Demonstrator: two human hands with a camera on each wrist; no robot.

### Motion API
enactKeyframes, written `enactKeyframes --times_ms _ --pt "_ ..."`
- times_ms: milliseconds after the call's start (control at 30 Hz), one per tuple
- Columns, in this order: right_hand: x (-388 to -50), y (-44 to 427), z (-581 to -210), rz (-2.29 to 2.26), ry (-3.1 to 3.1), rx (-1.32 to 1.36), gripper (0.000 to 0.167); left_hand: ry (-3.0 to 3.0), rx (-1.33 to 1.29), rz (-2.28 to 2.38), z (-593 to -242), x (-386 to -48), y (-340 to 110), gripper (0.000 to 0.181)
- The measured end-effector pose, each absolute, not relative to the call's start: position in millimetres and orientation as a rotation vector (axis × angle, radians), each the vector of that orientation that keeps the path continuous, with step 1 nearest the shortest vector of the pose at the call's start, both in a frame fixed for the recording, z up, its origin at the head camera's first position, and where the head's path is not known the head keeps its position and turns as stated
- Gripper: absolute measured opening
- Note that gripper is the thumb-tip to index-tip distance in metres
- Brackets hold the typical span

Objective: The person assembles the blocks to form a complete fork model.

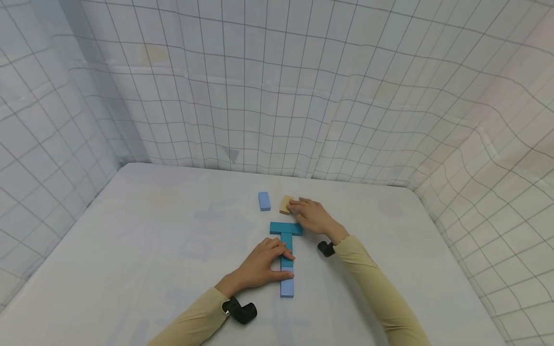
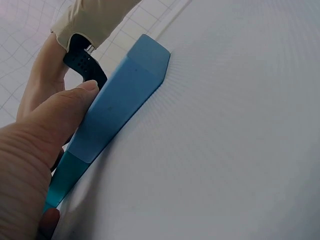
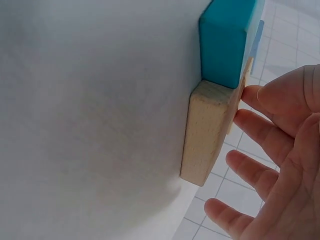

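Two teal blocks form a T on the table: a crossbar (image 1: 281, 228) and a stem (image 1: 286, 259), with a light blue block (image 1: 287, 288) end to end below the stem. My left hand (image 1: 259, 264) lies over the stem from the left, thumb against the light blue block (image 2: 115, 105), fingers across the teal one. Behind the crossbar, my right hand (image 1: 310, 216) is spread beside a tan wooden block (image 1: 285, 205). In the right wrist view its fingertips touch the upper edge of a wooden block (image 3: 205, 135) that meets a teal block (image 3: 222, 47); the head view hides that contact.
Another light blue block (image 1: 264, 201) lies at the back, left of the tan one. White cloth covers the table (image 1: 151, 230), and grid-patterned curtains (image 1: 268, 105) stand along its back and sides. Each wrist wears a black camera strap (image 1: 240, 310).
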State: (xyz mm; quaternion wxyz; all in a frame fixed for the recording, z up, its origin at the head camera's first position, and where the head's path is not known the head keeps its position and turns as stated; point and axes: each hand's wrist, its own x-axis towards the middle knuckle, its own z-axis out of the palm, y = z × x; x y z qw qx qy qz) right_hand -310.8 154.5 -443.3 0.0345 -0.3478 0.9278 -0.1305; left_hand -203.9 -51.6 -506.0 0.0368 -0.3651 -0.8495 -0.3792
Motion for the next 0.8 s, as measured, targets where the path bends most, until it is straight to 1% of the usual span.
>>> enactKeyframes --times_ms 533,800 --pt "-306.3 160.7 -454.0 -0.469 2.871 -1.111 0.039 -2.659 -1.098 -1.187 -505.1 -204.1 -51.4 0.035" --pt "-302.0 161.3 -452.9 -0.500 2.867 -1.141 0.038 -2.608 -1.116 -1.182 -505.2 -203.7 -51.0 0.034"
